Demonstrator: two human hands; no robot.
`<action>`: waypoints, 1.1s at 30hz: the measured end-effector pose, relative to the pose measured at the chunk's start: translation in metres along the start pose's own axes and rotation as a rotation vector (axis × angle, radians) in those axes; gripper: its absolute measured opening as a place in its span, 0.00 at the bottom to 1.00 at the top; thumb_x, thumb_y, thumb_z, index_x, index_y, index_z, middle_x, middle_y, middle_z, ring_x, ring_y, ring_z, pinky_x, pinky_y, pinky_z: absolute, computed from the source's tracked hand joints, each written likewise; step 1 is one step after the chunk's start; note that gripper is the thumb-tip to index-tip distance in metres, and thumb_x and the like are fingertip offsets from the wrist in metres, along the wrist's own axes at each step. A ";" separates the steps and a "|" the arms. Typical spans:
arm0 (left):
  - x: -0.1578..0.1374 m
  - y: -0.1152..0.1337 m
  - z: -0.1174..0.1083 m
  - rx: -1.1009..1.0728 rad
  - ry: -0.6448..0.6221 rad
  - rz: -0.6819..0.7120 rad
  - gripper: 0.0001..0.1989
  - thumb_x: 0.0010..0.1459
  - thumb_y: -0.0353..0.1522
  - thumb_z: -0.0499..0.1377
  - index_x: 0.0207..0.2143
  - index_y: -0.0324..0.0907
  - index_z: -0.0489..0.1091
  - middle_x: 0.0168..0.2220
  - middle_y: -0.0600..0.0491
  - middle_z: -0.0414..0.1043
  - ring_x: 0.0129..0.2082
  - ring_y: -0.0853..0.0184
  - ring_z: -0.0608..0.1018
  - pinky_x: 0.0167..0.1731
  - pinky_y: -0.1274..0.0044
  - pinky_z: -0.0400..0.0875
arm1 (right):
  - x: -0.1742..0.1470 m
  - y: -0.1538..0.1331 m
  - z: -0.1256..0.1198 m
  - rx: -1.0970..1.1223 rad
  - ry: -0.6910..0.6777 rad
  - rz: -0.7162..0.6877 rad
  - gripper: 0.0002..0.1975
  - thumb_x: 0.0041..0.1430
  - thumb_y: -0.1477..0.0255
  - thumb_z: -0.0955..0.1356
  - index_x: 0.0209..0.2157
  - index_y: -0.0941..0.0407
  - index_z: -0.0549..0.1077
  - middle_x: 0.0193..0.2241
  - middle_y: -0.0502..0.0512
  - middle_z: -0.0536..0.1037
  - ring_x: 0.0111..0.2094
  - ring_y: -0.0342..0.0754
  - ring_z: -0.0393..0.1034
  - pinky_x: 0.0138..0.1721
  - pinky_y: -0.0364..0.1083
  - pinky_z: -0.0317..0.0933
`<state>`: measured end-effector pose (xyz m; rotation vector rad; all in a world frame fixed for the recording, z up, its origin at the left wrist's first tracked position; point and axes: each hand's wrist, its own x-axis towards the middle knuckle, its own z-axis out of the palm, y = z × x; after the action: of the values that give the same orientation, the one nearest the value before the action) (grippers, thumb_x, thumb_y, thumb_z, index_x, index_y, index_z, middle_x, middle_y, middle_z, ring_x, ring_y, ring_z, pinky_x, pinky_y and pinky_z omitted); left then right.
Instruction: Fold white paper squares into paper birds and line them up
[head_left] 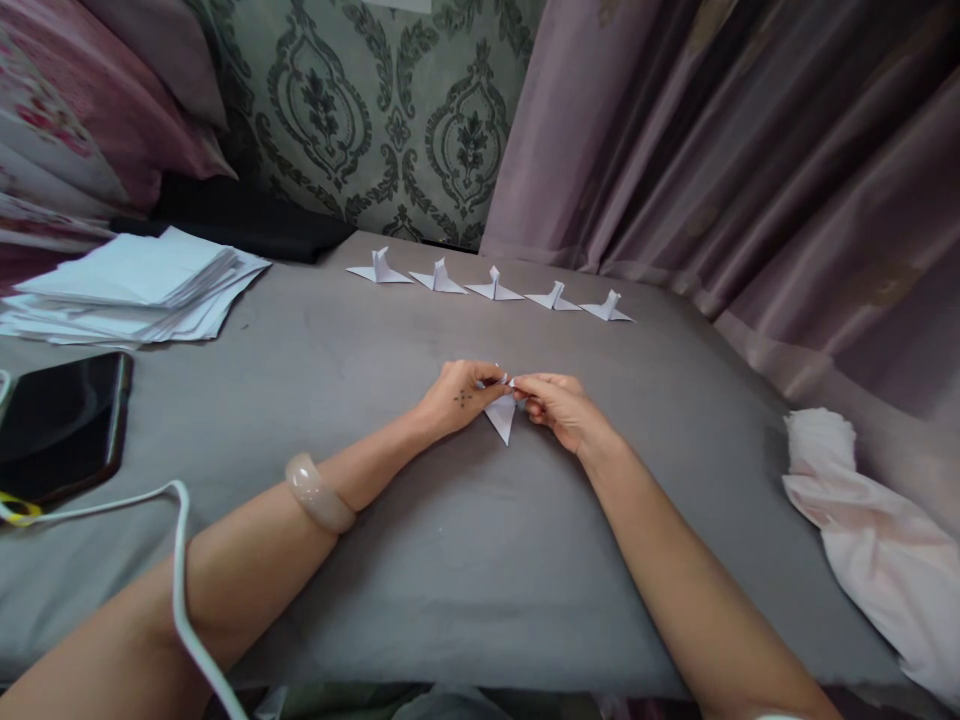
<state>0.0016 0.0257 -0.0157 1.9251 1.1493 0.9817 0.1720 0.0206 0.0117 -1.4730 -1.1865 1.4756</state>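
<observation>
Seen from the head camera, a person's left hand (pixel 461 397) and right hand (pixel 561 408) meet above a gray-covered table (pixel 420 590), thumbs and fingertips pinched closed on the upper end of a white folded paper (pixel 502 418), its tip toward the near edge. Beyond stand five paper figures (pixel 494 288) in a row; a stack of sheets (pixel 135 275) and a phone (pixel 64 420) lie at left.
</observation>
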 end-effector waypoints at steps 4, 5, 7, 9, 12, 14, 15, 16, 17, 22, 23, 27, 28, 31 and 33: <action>0.000 0.001 -0.001 0.004 -0.016 0.018 0.10 0.58 0.36 0.58 0.32 0.40 0.77 0.27 0.56 0.74 0.29 0.70 0.72 0.34 0.80 0.65 | 0.000 -0.001 -0.001 -0.048 0.031 -0.002 0.09 0.43 0.67 0.72 0.24 0.58 0.74 0.23 0.49 0.73 0.18 0.35 0.55 0.18 0.39 0.47; 0.000 0.001 -0.001 0.007 -0.017 0.022 0.11 0.59 0.36 0.58 0.33 0.40 0.77 0.27 0.56 0.74 0.29 0.70 0.72 0.34 0.80 0.65 | 0.000 -0.001 -0.001 -0.047 0.036 0.003 0.09 0.42 0.67 0.72 0.23 0.58 0.74 0.23 0.49 0.73 0.18 0.35 0.55 0.18 0.39 0.47; 0.000 0.001 -0.001 0.014 -0.020 0.029 0.11 0.59 0.36 0.57 0.34 0.40 0.77 0.28 0.55 0.75 0.30 0.70 0.72 0.35 0.80 0.65 | 0.000 -0.001 -0.001 -0.036 0.037 0.015 0.09 0.42 0.68 0.73 0.23 0.58 0.73 0.23 0.50 0.73 0.17 0.35 0.55 0.18 0.39 0.48; 0.000 -0.001 0.000 0.017 -0.018 0.034 0.12 0.59 0.37 0.57 0.34 0.40 0.78 0.29 0.55 0.76 0.31 0.70 0.73 0.35 0.80 0.65 | 0.001 -0.001 -0.002 -0.019 0.033 0.030 0.09 0.43 0.68 0.73 0.22 0.58 0.72 0.22 0.49 0.72 0.17 0.35 0.55 0.17 0.39 0.47; 0.000 -0.002 0.001 0.019 0.001 0.040 0.12 0.59 0.37 0.58 0.34 0.40 0.78 0.29 0.55 0.76 0.31 0.69 0.74 0.34 0.80 0.66 | 0.002 -0.001 -0.003 0.009 0.014 0.065 0.08 0.43 0.70 0.72 0.21 0.59 0.71 0.20 0.48 0.70 0.17 0.34 0.54 0.16 0.38 0.46; 0.000 -0.002 0.001 0.027 0.007 0.046 0.12 0.58 0.38 0.58 0.34 0.40 0.78 0.29 0.55 0.76 0.31 0.69 0.75 0.34 0.80 0.66 | 0.002 -0.003 -0.003 0.025 -0.009 0.095 0.08 0.44 0.71 0.72 0.21 0.59 0.70 0.19 0.47 0.69 0.16 0.33 0.53 0.16 0.38 0.45; 0.000 -0.002 0.001 0.033 0.007 0.051 0.12 0.58 0.38 0.58 0.33 0.40 0.78 0.28 0.55 0.76 0.30 0.69 0.75 0.34 0.80 0.66 | 0.001 -0.003 -0.003 0.035 -0.020 0.112 0.08 0.44 0.72 0.72 0.21 0.59 0.70 0.19 0.46 0.68 0.16 0.33 0.53 0.15 0.37 0.45; -0.001 -0.002 0.000 0.039 0.007 0.056 0.12 0.59 0.38 0.58 0.33 0.40 0.78 0.28 0.55 0.76 0.30 0.69 0.75 0.33 0.80 0.66 | 0.001 -0.004 -0.004 0.045 -0.029 0.128 0.07 0.44 0.73 0.72 0.21 0.59 0.70 0.18 0.46 0.68 0.16 0.33 0.53 0.15 0.37 0.45; -0.001 -0.002 0.000 0.044 0.009 0.060 0.13 0.59 0.38 0.58 0.32 0.40 0.78 0.27 0.55 0.76 0.29 0.69 0.75 0.32 0.80 0.66 | 0.001 -0.005 -0.004 0.056 -0.038 0.142 0.07 0.44 0.73 0.72 0.21 0.59 0.70 0.18 0.46 0.68 0.16 0.33 0.53 0.15 0.37 0.45; -0.001 -0.001 0.000 0.076 0.031 0.058 0.13 0.59 0.38 0.58 0.31 0.40 0.78 0.25 0.56 0.75 0.28 0.70 0.75 0.30 0.81 0.66 | 0.002 -0.006 -0.006 0.102 -0.090 0.175 0.06 0.46 0.74 0.71 0.22 0.60 0.71 0.20 0.47 0.68 0.16 0.33 0.53 0.15 0.37 0.45; -0.001 -0.001 0.000 0.080 0.033 0.053 0.14 0.58 0.39 0.58 0.31 0.40 0.78 0.25 0.56 0.75 0.28 0.69 0.75 0.30 0.81 0.66 | 0.002 -0.006 -0.007 0.106 -0.095 0.178 0.06 0.46 0.74 0.71 0.22 0.60 0.71 0.20 0.47 0.68 0.16 0.33 0.53 0.15 0.37 0.45; -0.002 0.001 0.000 0.067 0.024 0.028 0.15 0.59 0.40 0.57 0.32 0.40 0.78 0.26 0.55 0.75 0.28 0.69 0.75 0.29 0.81 0.66 | 0.002 -0.002 -0.010 0.087 -0.097 0.118 0.06 0.46 0.73 0.71 0.23 0.59 0.71 0.22 0.49 0.70 0.17 0.33 0.55 0.16 0.38 0.47; -0.002 0.001 0.000 0.060 0.024 0.018 0.15 0.59 0.41 0.57 0.33 0.40 0.79 0.26 0.55 0.76 0.28 0.69 0.75 0.29 0.81 0.66 | 0.002 -0.001 -0.010 0.066 -0.081 0.075 0.06 0.47 0.72 0.71 0.24 0.59 0.72 0.23 0.49 0.71 0.18 0.34 0.56 0.17 0.38 0.49; -0.002 0.000 0.000 0.038 0.038 -0.007 0.14 0.58 0.41 0.58 0.33 0.41 0.79 0.27 0.54 0.77 0.28 0.69 0.75 0.30 0.80 0.67 | -0.001 0.004 -0.011 -0.074 -0.001 -0.109 0.08 0.48 0.69 0.71 0.30 0.59 0.76 0.26 0.51 0.74 0.21 0.36 0.60 0.21 0.39 0.54; -0.002 -0.001 0.000 0.031 0.043 -0.020 0.14 0.58 0.41 0.59 0.33 0.41 0.79 0.28 0.54 0.77 0.28 0.68 0.75 0.30 0.80 0.67 | -0.003 0.008 -0.011 -0.213 0.009 -0.240 0.11 0.48 0.68 0.71 0.34 0.58 0.77 0.27 0.51 0.75 0.23 0.38 0.62 0.24 0.41 0.56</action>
<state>0.0009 0.0246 -0.0169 1.9220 1.2126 1.0046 0.1844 0.0164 0.0064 -1.4148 -1.4954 1.2093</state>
